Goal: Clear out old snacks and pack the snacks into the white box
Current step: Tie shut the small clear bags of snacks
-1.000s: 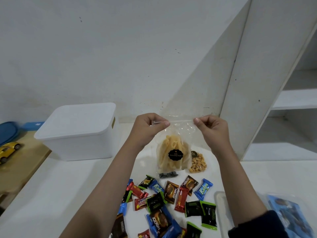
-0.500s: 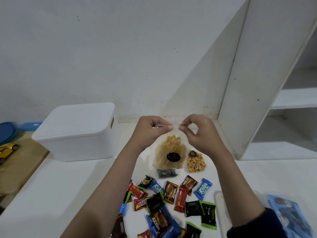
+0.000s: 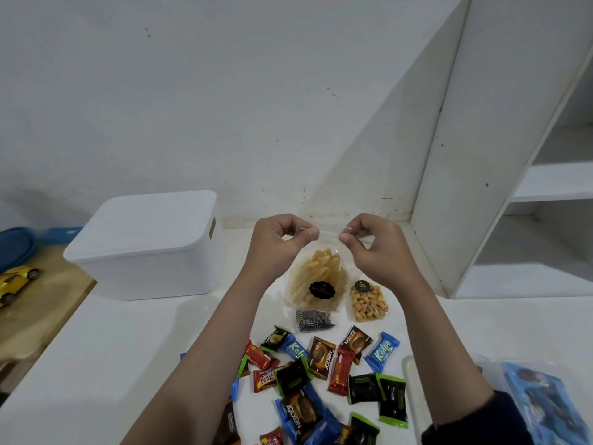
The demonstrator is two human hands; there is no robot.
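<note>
I hold a clear bag of yellow chips point(image 3: 316, 279) with a black label up above the table. My left hand point(image 3: 279, 240) pinches its top edge on the left, and my right hand point(image 3: 372, 244) pinches the same edge on the right. The white box point(image 3: 147, 248) stands to the left with its lid on. Below the bag lie a small bag of nuts point(image 3: 368, 301), a dark patterned packet point(image 3: 313, 320) and several wrapped snacks point(image 3: 324, 377) spread over the white table point(image 3: 96, 364).
A white shelf unit point(image 3: 481, 162) rises at the right. A clear plastic container point(image 3: 414, 396) with a blue packet point(image 3: 545, 403) sits at the lower right. At the far left a yellow toy car point(image 3: 14, 282) rests on a wooden surface point(image 3: 35, 316), with a blue object point(image 3: 14, 247) behind it.
My two hands have come closer together along the top edge of the chip bag. The bag's top is now narrower and bunched between them.
</note>
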